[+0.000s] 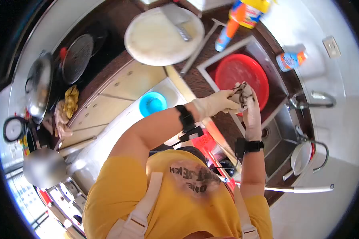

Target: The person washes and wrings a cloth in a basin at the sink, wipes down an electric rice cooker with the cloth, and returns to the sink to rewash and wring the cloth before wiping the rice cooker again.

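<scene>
A small, pale grey, folded piece with dark edges (242, 95) is held between both hands; its kind cannot be made out. My left hand (218, 104), in a whitish glove, pinches its near left side. My right hand (252, 113), also gloved, has its fingers bent around the other side. Both hands are over the near edge of a red basin (243, 57), which stands in the left bowl of a steel sink (205, 72). Part of the basin is hidden behind my hands and the piece.
A round chopping board (147, 38) bears a cleaver (174, 15). Beside the sink stand an orange-and-blue bottle (226, 34), a yellow package (256, 10) and another bottle (292, 61). A faucet (323, 95) reaches over the sink. A blue basin (152, 93) sits low on the left; pans (77, 59) are beyond it.
</scene>
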A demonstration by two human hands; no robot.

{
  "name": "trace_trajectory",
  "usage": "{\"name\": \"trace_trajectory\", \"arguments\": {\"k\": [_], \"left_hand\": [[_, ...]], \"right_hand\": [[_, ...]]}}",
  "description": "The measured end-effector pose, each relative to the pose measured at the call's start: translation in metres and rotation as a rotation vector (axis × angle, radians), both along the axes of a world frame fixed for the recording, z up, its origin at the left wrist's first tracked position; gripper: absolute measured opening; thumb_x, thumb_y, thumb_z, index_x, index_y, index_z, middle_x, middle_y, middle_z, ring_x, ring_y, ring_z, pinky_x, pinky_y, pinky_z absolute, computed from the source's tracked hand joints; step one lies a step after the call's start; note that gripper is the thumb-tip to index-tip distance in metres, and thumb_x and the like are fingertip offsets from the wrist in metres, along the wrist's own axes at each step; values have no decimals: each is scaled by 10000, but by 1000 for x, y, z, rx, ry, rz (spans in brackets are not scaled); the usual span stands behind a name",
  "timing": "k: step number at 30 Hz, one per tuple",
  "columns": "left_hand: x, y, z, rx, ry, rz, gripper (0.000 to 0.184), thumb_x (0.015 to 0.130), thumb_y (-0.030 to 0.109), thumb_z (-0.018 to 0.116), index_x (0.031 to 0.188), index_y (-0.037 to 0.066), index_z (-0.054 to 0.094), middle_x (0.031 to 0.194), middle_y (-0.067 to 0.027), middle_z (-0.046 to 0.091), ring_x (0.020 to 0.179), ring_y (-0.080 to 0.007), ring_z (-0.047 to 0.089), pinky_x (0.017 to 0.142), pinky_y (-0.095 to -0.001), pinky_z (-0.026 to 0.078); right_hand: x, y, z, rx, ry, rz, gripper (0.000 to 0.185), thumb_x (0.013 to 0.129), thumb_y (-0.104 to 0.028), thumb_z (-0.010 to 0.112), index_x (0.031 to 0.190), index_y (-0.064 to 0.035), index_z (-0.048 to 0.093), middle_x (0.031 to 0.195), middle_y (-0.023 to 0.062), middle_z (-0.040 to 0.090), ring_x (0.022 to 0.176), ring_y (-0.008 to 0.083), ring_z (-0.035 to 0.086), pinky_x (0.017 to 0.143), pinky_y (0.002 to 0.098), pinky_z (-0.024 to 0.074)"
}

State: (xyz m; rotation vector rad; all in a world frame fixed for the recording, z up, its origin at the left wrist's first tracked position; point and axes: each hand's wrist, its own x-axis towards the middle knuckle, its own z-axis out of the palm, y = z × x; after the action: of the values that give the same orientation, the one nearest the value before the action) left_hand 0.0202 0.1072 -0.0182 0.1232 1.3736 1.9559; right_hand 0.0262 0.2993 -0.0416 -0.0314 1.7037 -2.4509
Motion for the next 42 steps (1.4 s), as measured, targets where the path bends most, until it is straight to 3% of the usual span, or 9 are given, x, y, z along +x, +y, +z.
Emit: {"name": "trace_trajectory", "arguments": {"k": [12,15,19,22,28,31,35,39,42], "left_hand": [[389,-387,-28,223,18,1158,269,946,172,714,1147,1,660,1020,-96,728,821,-171,702,733,-286,572],[529,-453,-47,-103,-71,1490,290,971,166,674,1174,-35,627,1069,-136,722,808,-201,715,726,-314,588],[666,-470,-24,-52,-153,1914,239,1004,144,614,1176,-22,613,1012,-100,712,803,-205,705,740,-331,595],[719,-482,-14,61,-25,2196,169,1019,190,604,1120,56,624,872,-32,664,725,-134,652,636,-275,555],[703,-493,-3,421,49,2145,212,1019,169,602,1203,72,560,985,-68,678,820,-176,688,656,-303,586],[677,-519,6,665,113,2119,199,1002,191,643,1152,62,621,1052,-55,683,938,-163,670,791,-300,583],[643,-583,-23,-5,18,2080,416,1006,336,642,1290,33,612,1139,-21,655,1063,-104,584,927,-255,480],[623,-630,2,-157,-141,1747,470,990,348,665,1327,32,576,1224,-43,634,1147,-131,554,1017,-294,446],[642,-677,19,-511,-119,1653,496,980,344,679,1333,16,564,1207,-70,653,1149,-141,567,1018,-307,461]], "right_hand": [[148,-361,-17,625,267,928,509,1072,-426,481,1073,27,714,909,68,744,822,111,670,720,274,519],[230,-453,-19,634,502,1043,509,1071,-443,474,1072,-8,737,818,-7,705,742,99,637,675,288,518],[309,-554,-37,486,331,1373,480,1070,-443,469,1209,-54,714,1065,59,740,927,151,682,858,292,547],[366,-628,-38,220,422,1521,768,1007,-527,545,1588,-94,289,1592,161,354,1309,238,519,1032,347,462],[490,-688,-36,158,-184,1978,954,917,-736,480,1622,-177,164,1653,170,171,1339,301,487,1090,463,427],[541,-716,-28,-295,-741,1947,753,973,-673,471,1473,-112,419,1483,103,464,1288,250,530,1097,426,443],[520,-784,-62,-725,-1182,1856,542,1052,-474,482,1382,-45,517,1323,123,593,1189,239,594,1081,390,449],[464,-859,-110,-200,-678,1587,454,1043,-400,540,1310,-36,580,1241,88,636,1114,193,618,970,354,521],[422,-910,-15,-108,-306,1371,435,1041,-327,545,1357,-29,558,1239,82,633,1094,189,621,952,346,520]]}}
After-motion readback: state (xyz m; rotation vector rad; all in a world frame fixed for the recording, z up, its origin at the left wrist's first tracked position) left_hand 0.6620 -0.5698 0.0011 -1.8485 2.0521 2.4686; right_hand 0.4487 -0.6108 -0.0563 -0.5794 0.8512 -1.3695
